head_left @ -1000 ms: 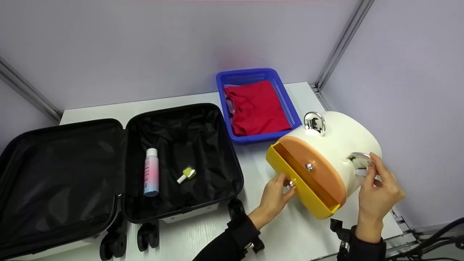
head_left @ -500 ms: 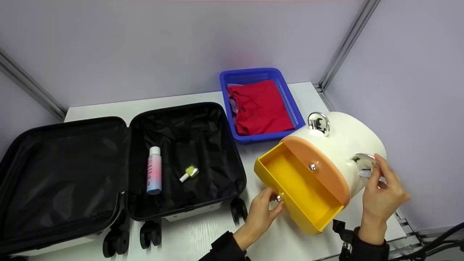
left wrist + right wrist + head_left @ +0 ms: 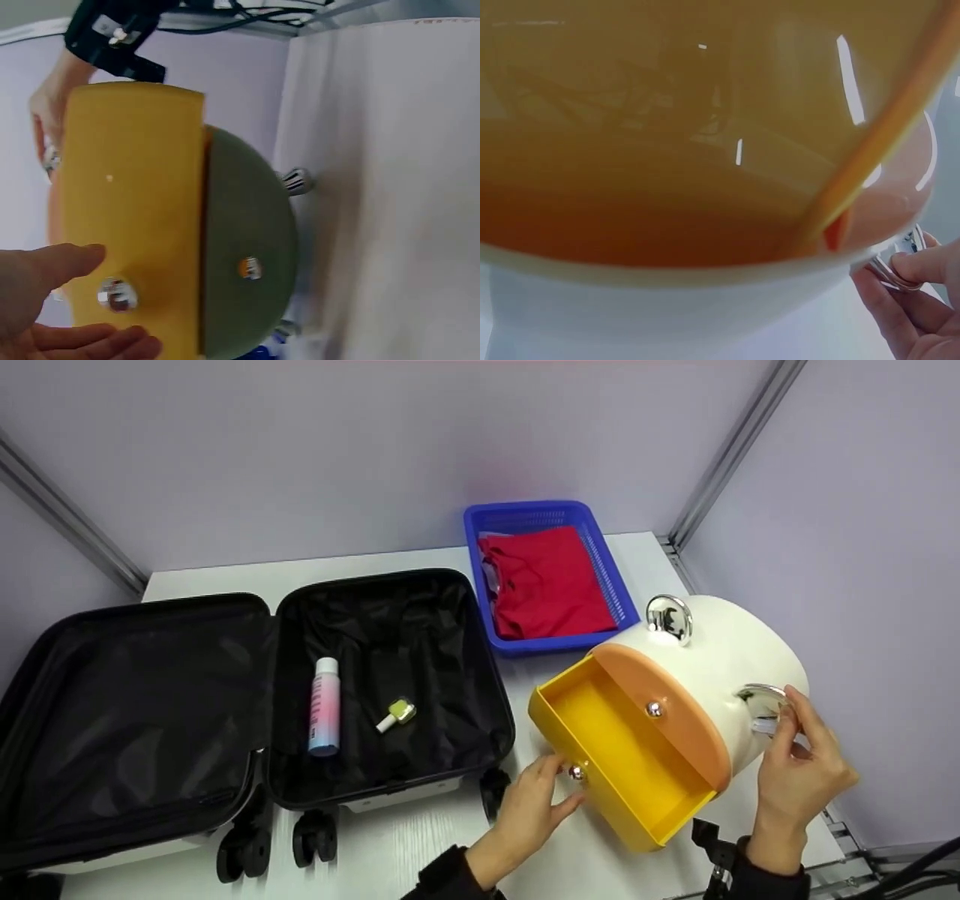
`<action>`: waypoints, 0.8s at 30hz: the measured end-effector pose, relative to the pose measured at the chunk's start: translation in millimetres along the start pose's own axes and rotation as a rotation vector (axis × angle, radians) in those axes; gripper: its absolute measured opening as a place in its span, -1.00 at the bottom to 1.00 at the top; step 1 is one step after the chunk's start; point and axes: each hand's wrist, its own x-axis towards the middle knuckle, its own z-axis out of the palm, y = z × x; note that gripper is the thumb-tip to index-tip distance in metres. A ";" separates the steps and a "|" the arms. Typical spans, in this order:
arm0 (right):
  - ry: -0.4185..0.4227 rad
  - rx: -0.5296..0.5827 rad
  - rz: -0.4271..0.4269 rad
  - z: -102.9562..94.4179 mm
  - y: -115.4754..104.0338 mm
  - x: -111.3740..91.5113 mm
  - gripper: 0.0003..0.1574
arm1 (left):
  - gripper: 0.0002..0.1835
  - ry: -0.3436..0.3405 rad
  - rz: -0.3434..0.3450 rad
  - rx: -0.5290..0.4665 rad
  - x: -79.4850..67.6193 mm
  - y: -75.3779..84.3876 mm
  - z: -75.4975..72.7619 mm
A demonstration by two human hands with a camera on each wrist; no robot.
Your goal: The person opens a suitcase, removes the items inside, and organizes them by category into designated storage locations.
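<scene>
A white rounded drawer cabinet (image 3: 739, 649) stands on the right of the table. Its yellow drawer (image 3: 626, 742) is pulled out, and nothing shows inside it. Above it an orange drawer front (image 3: 660, 705) sits closed; the left wrist view reveals a green front (image 3: 251, 225) too. My left hand (image 3: 529, 802) is at the yellow drawer's silver knob (image 3: 118, 294), thumb and fingers spread apart on either side of it. With thumb and fingers, my right hand (image 3: 799, 765) pinches the silver ring (image 3: 763, 694) on the cabinet's near side. A second silver ring (image 3: 670, 619) is untouched.
An open black suitcase (image 3: 274, 720) lies on the left, holding a pink-and-blue spray can (image 3: 325, 709) and a small yellow-green nail polish bottle (image 3: 399, 712). Behind the cabinet is a blue basket (image 3: 544, 645) with folded red cloth (image 3: 559, 585). Walls enclose the back and right.
The yellow drawer slid out toward the lower left as my left hand pulled its knob. My left fingers have since loosened from the knob. My right hand kept its grip on the ring.
</scene>
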 end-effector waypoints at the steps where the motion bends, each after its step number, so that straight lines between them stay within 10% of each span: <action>1: 0.003 -0.002 -0.003 -0.6 3.0 0.3 -0.76 | -0.62 -0.050 -0.006 0.040 1.8 4.3 -10.9; 11: 0.007 0.012 -0.015 -2.1 8.4 1.0 -0.77 | -0.66 -0.367 0.018 0.316 60.3 6.1 -116.1; 18: 0.015 0.007 -0.013 -1.3 -7.3 2.0 -0.77 | -0.58 -0.485 -0.187 0.460 107.7 -69.9 -140.0; 24: 0.001 0.005 -0.006 -2.0 -20.9 1.1 -0.76 | -0.41 -0.638 -0.336 0.476 104.1 -147.7 -136.8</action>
